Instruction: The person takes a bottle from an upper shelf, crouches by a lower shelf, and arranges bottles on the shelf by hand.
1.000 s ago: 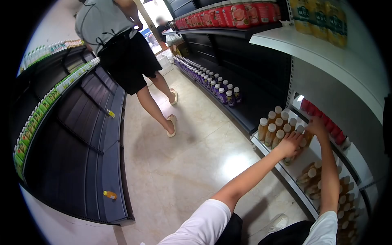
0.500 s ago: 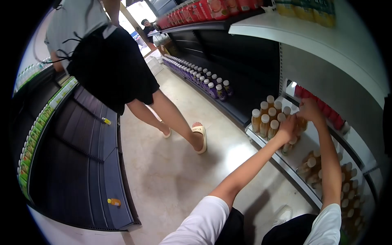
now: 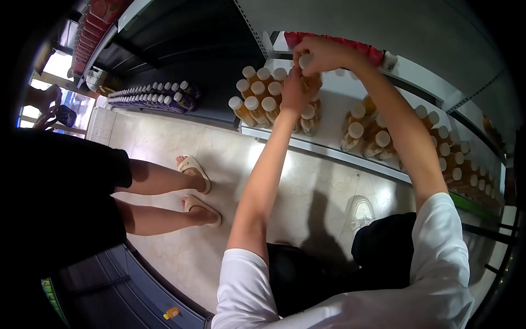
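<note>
On the white lower shelf [image 3: 334,115], amber drink bottles with white caps stand in rows. My left hand [image 3: 296,92] is closed around the body of one amber bottle [image 3: 314,82] at the right of the left group. From above, my right hand [image 3: 324,54] curls its fingers about the same bottle's white cap. My fingers partly hide this bottle. The left group of bottles [image 3: 257,101] stands close beside my left hand. A second group of amber bottles [image 3: 378,137] is below my right forearm, some of it covered by the arm.
Red packages [image 3: 350,45] line the shelf's back. Purple bottles [image 3: 159,97] stand on the dark shelf at left. Another person's legs [image 3: 164,192] in sandals are in the aisle. An orange bottle [image 3: 171,313] lies on the dark shelf at the bottom.
My view has turned toward the shelf, so the bottles and both hands appear further left. Both hands stay close together at the left group. The other person now appears lower at left.
</note>
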Tool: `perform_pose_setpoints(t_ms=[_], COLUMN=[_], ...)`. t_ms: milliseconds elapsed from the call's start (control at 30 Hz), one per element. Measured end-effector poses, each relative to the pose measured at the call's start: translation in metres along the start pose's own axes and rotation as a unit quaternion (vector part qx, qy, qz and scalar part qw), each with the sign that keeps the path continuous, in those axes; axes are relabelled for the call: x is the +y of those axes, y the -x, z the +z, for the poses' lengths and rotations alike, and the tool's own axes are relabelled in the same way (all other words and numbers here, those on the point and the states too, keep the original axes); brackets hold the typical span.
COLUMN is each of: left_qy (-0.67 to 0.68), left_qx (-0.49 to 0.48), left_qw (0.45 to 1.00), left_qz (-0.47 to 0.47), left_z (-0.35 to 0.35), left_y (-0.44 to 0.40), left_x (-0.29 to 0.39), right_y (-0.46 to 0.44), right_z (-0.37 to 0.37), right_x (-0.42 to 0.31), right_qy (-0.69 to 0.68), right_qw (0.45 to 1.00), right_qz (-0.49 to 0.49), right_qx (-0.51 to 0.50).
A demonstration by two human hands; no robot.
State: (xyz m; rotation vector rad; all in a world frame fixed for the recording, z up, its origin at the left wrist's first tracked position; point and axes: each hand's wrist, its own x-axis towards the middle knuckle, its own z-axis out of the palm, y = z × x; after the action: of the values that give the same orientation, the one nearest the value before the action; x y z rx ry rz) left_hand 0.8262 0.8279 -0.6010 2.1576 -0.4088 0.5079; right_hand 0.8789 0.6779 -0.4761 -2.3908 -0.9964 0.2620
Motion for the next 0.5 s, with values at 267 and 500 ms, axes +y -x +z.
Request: perform_pose_setpoints(t_ms=[267,500], left_qy=[-0.020,-0.112], left_qx=[0.009,0.113], left_qw=[0.999,0.987], left_qz=[-0.044,0.019], left_z=[-0.001,0.015], left_y=[-0.004,-0.006], left_x=[0.006,0.007], right_y=[0.000,-0.004], right_z=[-0.003,0.031], right_x=[0.018,0.040], right_qy=[-0.065,0.034], right_qw=[0.997,0.979], right_qz=[0.035,0.028], right_qx=[0.023,0.197])
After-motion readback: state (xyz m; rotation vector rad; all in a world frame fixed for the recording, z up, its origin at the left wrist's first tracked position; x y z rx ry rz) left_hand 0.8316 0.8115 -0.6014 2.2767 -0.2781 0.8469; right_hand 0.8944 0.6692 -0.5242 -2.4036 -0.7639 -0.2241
